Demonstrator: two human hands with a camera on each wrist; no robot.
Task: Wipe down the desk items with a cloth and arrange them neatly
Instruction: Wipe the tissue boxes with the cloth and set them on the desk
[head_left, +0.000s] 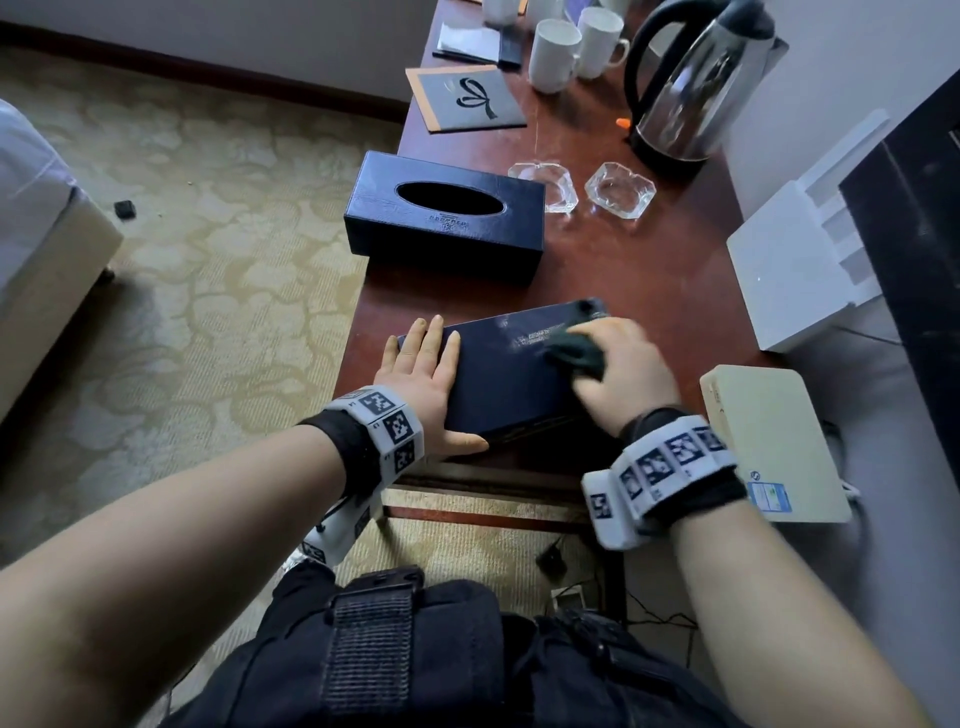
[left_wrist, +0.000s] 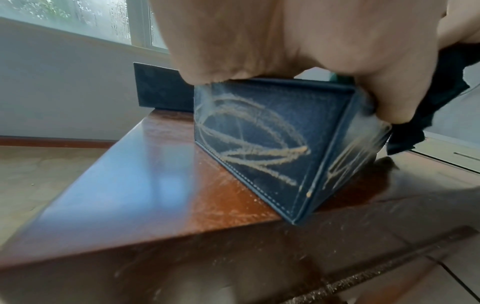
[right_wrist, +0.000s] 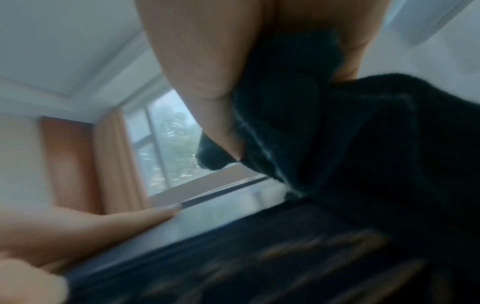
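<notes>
A flat dark blue leather box (head_left: 509, 374) lies near the front edge of the red-brown desk (head_left: 649, 270). My left hand (head_left: 421, 364) rests on its left end, fingers straight on the lid and thumb along the near side. My right hand (head_left: 623, 364) grips a bunched dark green cloth (head_left: 576, 351) and presses it on the lid's right part. In the left wrist view the box (left_wrist: 259, 139) shows pale dusty scribbles on its side faces, with the cloth (left_wrist: 426, 115) hanging at the right. The right wrist view is blurred, showing the cloth (right_wrist: 363, 144) under my fingers.
A dark blue tissue box (head_left: 444, 213) sits behind, overhanging the desk's left edge. Two glass ashtrays (head_left: 618, 189), a steel kettle (head_left: 696, 83), white mugs (head_left: 553, 54) and a grey card (head_left: 467, 98) stand farther back. A white device (head_left: 795, 270) and a cream box (head_left: 774, 441) sit right.
</notes>
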